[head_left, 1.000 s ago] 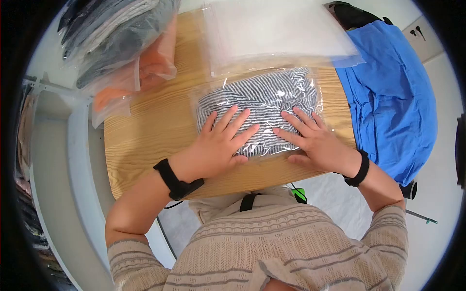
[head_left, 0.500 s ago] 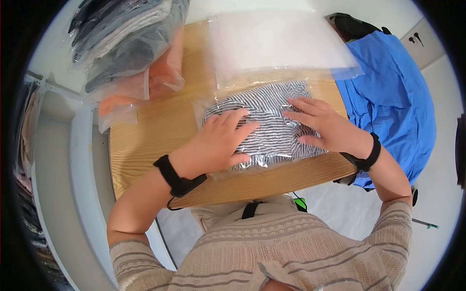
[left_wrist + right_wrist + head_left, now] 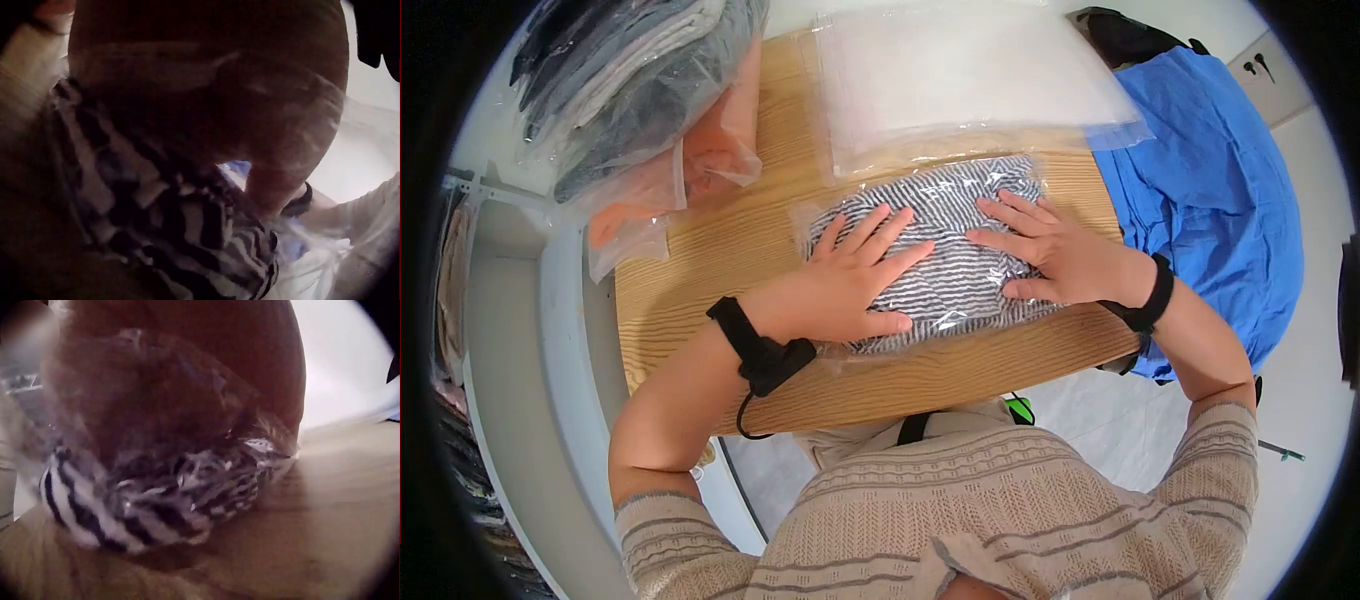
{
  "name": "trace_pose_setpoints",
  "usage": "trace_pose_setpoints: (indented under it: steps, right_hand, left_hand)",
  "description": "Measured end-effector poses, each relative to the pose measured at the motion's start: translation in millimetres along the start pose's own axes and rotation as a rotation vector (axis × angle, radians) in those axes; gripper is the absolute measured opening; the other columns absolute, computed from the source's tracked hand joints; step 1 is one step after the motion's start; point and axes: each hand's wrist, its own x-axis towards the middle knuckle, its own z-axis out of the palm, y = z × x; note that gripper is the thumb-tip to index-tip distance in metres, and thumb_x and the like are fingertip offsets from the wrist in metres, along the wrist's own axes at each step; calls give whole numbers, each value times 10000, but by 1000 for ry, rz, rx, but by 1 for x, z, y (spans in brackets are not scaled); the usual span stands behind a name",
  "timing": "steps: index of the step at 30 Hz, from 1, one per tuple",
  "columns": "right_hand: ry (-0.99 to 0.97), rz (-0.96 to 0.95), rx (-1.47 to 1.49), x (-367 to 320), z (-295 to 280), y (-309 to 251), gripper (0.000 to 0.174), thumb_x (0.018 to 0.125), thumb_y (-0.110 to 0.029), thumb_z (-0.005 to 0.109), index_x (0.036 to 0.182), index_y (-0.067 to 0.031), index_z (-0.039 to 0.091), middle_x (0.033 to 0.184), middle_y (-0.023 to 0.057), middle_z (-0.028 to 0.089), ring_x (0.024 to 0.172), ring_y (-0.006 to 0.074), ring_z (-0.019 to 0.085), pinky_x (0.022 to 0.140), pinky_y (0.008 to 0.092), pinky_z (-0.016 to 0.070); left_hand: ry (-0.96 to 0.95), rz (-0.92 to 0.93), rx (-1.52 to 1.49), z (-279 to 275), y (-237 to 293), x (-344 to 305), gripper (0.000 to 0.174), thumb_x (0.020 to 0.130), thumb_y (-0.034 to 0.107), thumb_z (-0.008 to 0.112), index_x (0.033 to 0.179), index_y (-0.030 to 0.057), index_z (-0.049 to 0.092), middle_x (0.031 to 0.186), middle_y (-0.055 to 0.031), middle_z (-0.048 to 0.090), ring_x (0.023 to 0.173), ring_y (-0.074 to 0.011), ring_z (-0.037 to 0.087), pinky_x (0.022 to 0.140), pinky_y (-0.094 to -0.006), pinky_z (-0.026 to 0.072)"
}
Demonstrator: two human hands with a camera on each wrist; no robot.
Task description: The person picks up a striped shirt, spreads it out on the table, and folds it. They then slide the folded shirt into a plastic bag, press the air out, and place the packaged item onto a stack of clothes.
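Observation:
A folded black-and-white striped garment [image 3: 945, 275] in a clear plastic bag lies on the wooden table in the head view. My left hand [image 3: 845, 285] rests on its left part with the fingers spread and straight. On the right part lies my right hand [image 3: 1065, 255], its fingers also spread over the plastic. In the left wrist view the striped cloth [image 3: 175, 219] shows under the dark palm, with plastic film in front. The right wrist view shows the bagged striped edge [image 3: 125, 512] on the wood below the right palm.
A stack of clear flat plastic bags [image 3: 970, 80] lies at the table's back. Bagged folded clothes [image 3: 640, 90] are piled at the back left, above an orange bagged item [image 3: 720, 130]. Blue cloth [image 3: 1210, 200] drapes over the right side. A shelf [image 3: 510, 330] stands at the left.
My right hand has shifted up and right along the bag and turned more sideways. The left hand lifted its fingers into a curve, then flattened them again on the bag.

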Motion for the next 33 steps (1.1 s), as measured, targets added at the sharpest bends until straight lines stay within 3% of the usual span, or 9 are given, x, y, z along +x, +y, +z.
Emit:
trace_pose_setpoints:
  steps: [7, 9, 10, 14, 18, 22, 28, 32, 33]
  right_hand:
    - [49, -36, 126, -11, -14, -2, 633, 852, -359, 612, 1409, -204, 355, 1498, 116, 247, 1386, 370, 174, 1112, 487, 182]
    - [222, -19, 326, -25, -21, -4, 597, 836, -274, 643, 1371, -145, 411, 1482, 164, 265, 1385, 373, 174, 1113, 475, 174]
    - [269, 4, 292, -37, -27, -9, 540, 824, -139, 636, 1332, -103, 455, 1442, 196, 325, 1362, 366, 246, 1099, 431, 226]
    - [322, 230, 364, -79, -14, -14, 555, 794, 20, 549, 1330, -79, 446, 1361, 188, 431, 1213, 319, 459, 1002, 347, 374]
    - [364, 496, 759, -89, 13, -28, 674, 732, 135, 463, 1370, -70, 394, 1303, 144, 483, 1141, 235, 498, 946, 288, 406]
    - [455, 380, 954, -90, 31, -33, 779, 688, 223, 387, 1408, -70, 340, 1295, 77, 490, 1145, 158, 471, 939, 261, 394]
    - [512, 284, 1300, -100, 34, -41, 762, 676, 218, 413, 1391, -43, 368, 1281, 63, 485, 1133, 145, 477, 948, 248, 364]
    - [474, 72, 1230, -119, 19, -48, 733, 680, 165, 505, 1369, -59, 399, 1276, 79, 483, 1125, 173, 489, 982, 279, 344]
    - [578, 177, 909, -112, 12, -59, 692, 682, 134, 540, 1337, -62, 436, 1266, 91, 495, 1133, 201, 491, 999, 305, 335]
  left_hand:
    - [80, 26, -57, -17, 4, -10, 827, 760, 423, 673, 1436, 153, 281, 1516, -186, 120, 1413, -347, 49, 1104, -547, 90]
    - [307, 109, 81, -29, 18, -27, 807, 702, 345, 739, 1387, 135, 368, 1463, -205, 245, 1374, -370, 183, 1094, -521, 176]
    - [308, 109, 83, -28, 22, -38, 807, 702, 345, 739, 1387, 135, 368, 1463, -205, 245, 1374, -370, 183, 1094, -521, 176]
    - [277, -15, 9, -17, 51, -75, 705, 696, 266, 749, 1312, 102, 447, 1341, -177, 396, 1233, -382, 374, 1041, -470, 301]
    - [311, -106, -41, 5, 58, -78, 631, 739, 193, 704, 1304, 80, 446, 1326, -162, 419, 1214, -368, 403, 1029, -417, 339]
    - [359, -161, -31, 23, 47, -70, 593, 769, 117, 650, 1317, 70, 429, 1357, -172, 402, 1223, -349, 405, 1034, -378, 340]
    - [477, -175, -234, 16, 35, -77, 369, 826, 36, 529, 1195, 18, 535, 1162, -186, 586, 1018, -355, 567, 895, -371, 448]
    - [439, -206, -372, -10, 48, -103, 233, 879, 48, 473, 1056, -9, 612, 926, -128, 645, 802, -260, 614, 739, -319, 487]
    - [410, -225, -461, -15, 51, -109, 227, 891, 56, 461, 1036, -13, 623, 884, -102, 644, 758, -207, 609, 696, -288, 490]
